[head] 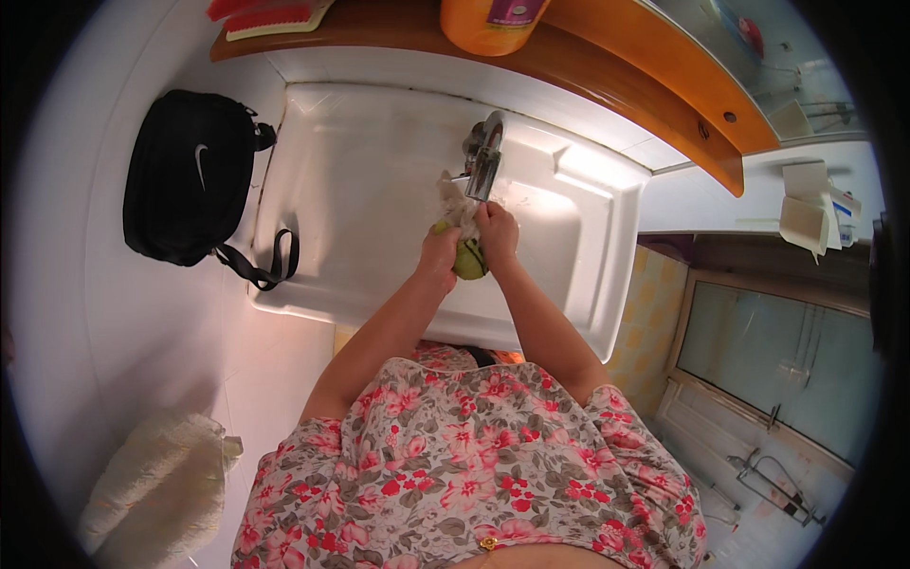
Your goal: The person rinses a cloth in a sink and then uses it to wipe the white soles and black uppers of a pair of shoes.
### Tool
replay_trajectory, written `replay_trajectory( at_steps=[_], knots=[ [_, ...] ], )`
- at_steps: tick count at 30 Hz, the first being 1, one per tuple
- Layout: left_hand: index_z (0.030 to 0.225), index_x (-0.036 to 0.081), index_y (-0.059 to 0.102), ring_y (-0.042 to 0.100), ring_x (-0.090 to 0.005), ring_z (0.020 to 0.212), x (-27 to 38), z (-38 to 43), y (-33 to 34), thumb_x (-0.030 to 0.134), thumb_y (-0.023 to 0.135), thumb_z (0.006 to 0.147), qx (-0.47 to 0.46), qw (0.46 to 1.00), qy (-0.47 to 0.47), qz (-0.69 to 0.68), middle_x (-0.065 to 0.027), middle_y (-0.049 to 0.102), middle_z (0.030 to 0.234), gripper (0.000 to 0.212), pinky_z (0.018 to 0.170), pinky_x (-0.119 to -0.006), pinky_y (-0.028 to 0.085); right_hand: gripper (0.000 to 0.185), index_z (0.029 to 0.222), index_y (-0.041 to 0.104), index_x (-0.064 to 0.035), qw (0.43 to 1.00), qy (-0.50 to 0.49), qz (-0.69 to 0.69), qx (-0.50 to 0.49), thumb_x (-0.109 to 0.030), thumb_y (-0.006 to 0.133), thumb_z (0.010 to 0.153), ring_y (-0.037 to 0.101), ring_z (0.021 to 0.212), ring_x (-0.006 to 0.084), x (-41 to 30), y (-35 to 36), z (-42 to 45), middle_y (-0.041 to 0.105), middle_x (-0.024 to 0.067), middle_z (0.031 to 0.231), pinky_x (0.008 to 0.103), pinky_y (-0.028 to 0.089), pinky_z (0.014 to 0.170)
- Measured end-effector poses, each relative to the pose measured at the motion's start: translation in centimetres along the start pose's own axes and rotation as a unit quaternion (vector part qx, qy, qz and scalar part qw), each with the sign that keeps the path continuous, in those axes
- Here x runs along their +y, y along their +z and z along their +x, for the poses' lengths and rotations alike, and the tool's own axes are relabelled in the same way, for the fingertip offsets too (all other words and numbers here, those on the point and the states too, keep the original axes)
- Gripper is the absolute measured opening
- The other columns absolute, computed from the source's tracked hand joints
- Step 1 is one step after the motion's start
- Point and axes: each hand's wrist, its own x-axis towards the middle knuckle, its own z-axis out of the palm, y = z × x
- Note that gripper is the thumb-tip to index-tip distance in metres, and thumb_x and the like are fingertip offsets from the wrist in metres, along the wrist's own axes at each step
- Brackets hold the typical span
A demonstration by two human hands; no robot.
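Both of my hands are together over a white ceramic sink (370, 192), just below a chrome faucet (485, 171). My left hand (439, 256) grips a green cloth item (470, 262) with a dark stripe from its left side. From the other side my right hand (499, 231) holds the same item, its fingers curled just under the spout. A pale, crumpled part sticks out beyond my fingers; I cannot tell whether it is fabric or splashing water. My fingers hide much of the item.
A black Nike bag (192, 178) hangs at the left, its strap (266, 274) reaching over the sink rim. Behind the sink, a brown shelf (370, 35) bears an orange container (490, 25) and red combs or brushes (274, 18). A pale towel (160, 491) hangs lower left.
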Motion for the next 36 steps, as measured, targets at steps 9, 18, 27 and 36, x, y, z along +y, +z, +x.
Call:
replay_trajectory(
  at_steps=[9,18,27,36],
  knots=[
    [0.108,0.006,0.051,0.058,-0.022,0.095,0.9,-0.8,-0.6,0.023,0.047,0.087,-0.023,0.995,-0.01,-0.092,-0.007,0.057,0.104,0.027,0.082,-0.037,0.048,0.016,0.07,0.063,-0.0033,0.993,-0.027,0.116,0.017,-0.018,0.061,0.076,0.061,0.061,0.0281,-0.1,3.2,-1.8,0.06,0.0129,0.061,0.0337,0.048,0.062],
    [0.118,0.008,0.051,0.056,-0.0223,0.103,1.7,-2.1,-0.9,0.029,0.051,0.086,-0.073,0.994,-0.079,-0.018,-0.0067,0.057,0.113,0.038,0.086,-0.038,0.048,0.034,0.114,0.052,-0.0009,0.721,0.251,0.6,-0.24,-0.019,0.06,0.086,0.063,0.086,0.0203,1.5,1.0,-2.1,0.061,0.0117,0.102,0.0346,0.053,0.073],
    [0.114,0.007,0.053,0.06,-0.0225,0.097,5.8,0.5,-2.4,0.042,0.05,0.09,-0.227,0.959,-0.15,-0.08,-0.0098,0.059,0.111,0.043,0.083,-0.037,0.052,0.034,0.094,0.056,-0.0038,0.968,-0.226,0.108,-0.001,-0.014,0.073,0.066,0.057,0.083,0.0313,-4.5,-1.4,-6.8,0.053,0.0167,0.099,0.0379,0.048,0.067],
    [0.111,0.005,0.053,0.061,-0.0226,0.089,4.6,2.0,-2.8,0.035,0.049,0.091,-0.208,0.975,-0.078,-0.001,-0.0104,0.06,0.104,0.037,0.076,-0.035,0.053,0.029,0.091,0.057,-0.0021,0.969,-0.178,0.162,0.058,-0.023,0.069,0.075,0.059,0.076,0.0337,-4.6,-1.6,-6.2,0.06,0.0169,0.086,0.0397,0.048,0.067]
  ],
)
